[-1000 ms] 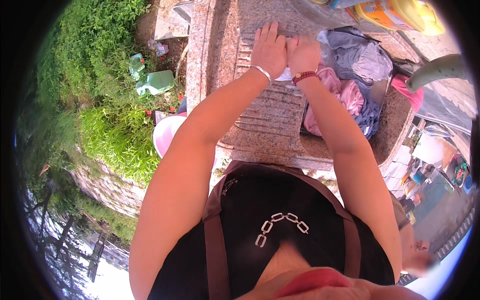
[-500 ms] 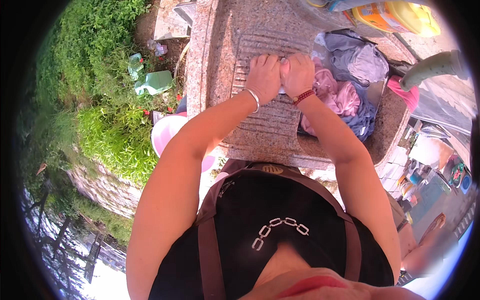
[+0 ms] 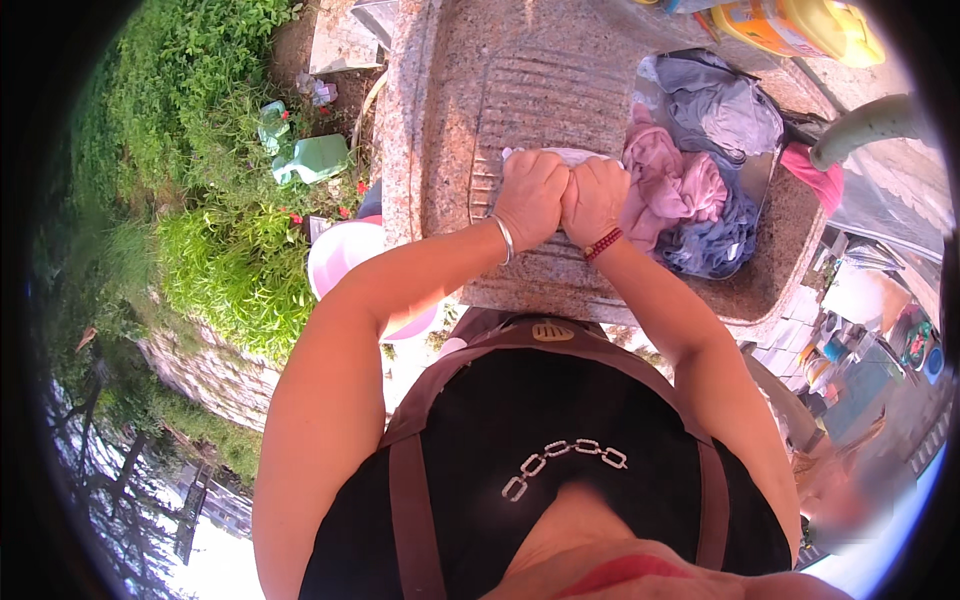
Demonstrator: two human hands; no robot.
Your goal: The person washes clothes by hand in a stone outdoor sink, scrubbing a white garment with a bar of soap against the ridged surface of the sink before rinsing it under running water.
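Side by side on the ridged washboard (image 3: 535, 105) of a speckled stone sink, both my hands are closed and pressed down. My left hand (image 3: 530, 197), below a silver bangle, is wrapped round a pale, whitish cloth (image 3: 578, 156). Touching it, my right hand (image 3: 597, 200), with a red beaded bracelet at the wrist, grips the same cloth. Only a strip of the cloth shows beyond the knuckles; the rest is hidden under the hands. Just right of my right hand, a pink garment (image 3: 672, 185) lies in the basin.
Grey clothes (image 3: 725, 110) and a wet blue garment (image 3: 715, 235) fill the basin (image 3: 790, 250). A yellow-and-orange jug (image 3: 800, 32) stands at the far right, near a green hose-like pipe (image 3: 870, 130). Left of the sink are a pink tub (image 3: 340, 255) and a green plastic container (image 3: 315, 160).
Both hands have slid nearer to me along the ridges. A strip of the pale cloth now shows beyond the knuckles.
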